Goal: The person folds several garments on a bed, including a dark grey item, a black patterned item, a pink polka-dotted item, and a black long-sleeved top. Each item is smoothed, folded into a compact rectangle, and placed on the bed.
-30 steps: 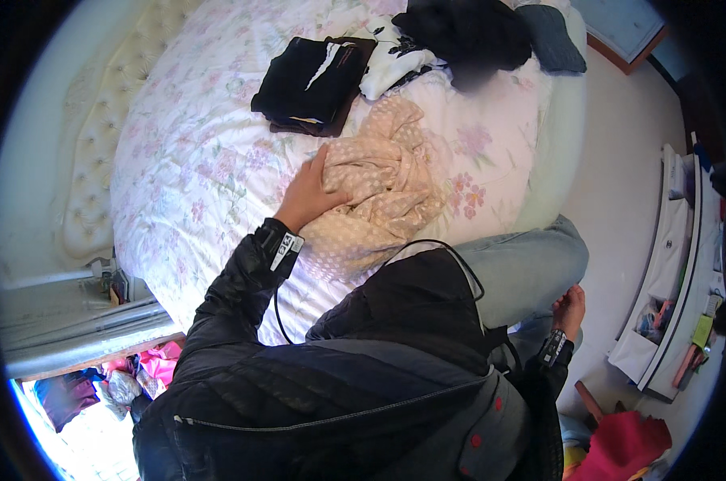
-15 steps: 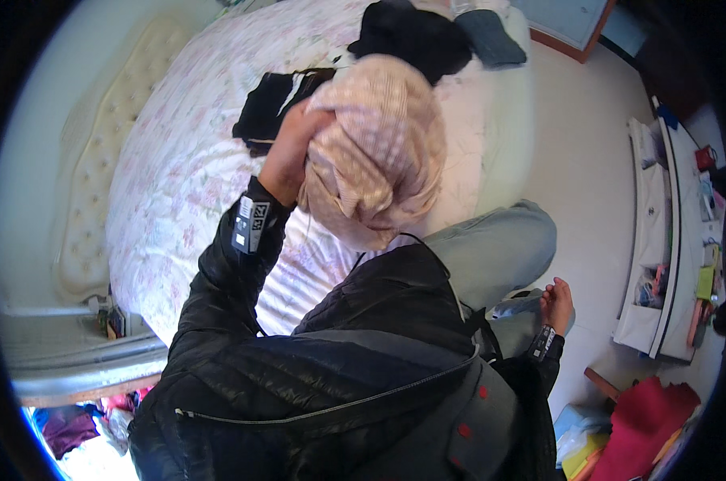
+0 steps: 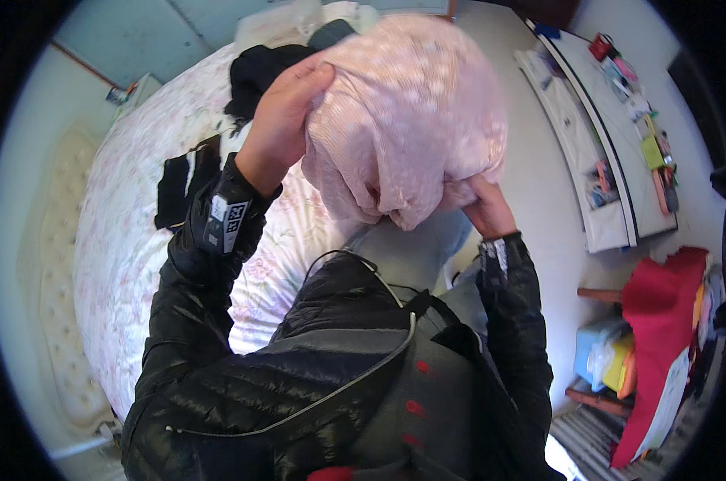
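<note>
A pale pink, dotted garment (image 3: 411, 120) hangs bunched in the air in front of me, above the bed. My left hand (image 3: 287, 120) grips its upper left edge, fingers curled over the cloth. My right hand (image 3: 485, 210) holds the lower right hem from underneath. Both arms wear black padded jacket sleeves, with a tag on the left wrist.
A bed with a floral quilt (image 3: 130, 240) lies to the left. On it rest a folded black item (image 3: 182, 180) and a dark clothes pile (image 3: 259, 72). A white shelf unit (image 3: 596, 152) stands at right, with a red cloth (image 3: 660, 321) and coloured boxes (image 3: 608, 357) below it.
The pink garment was lifted off the bed by my left hand and raised high. My right hand came up from beside my leg and took hold of its lower edge.
</note>
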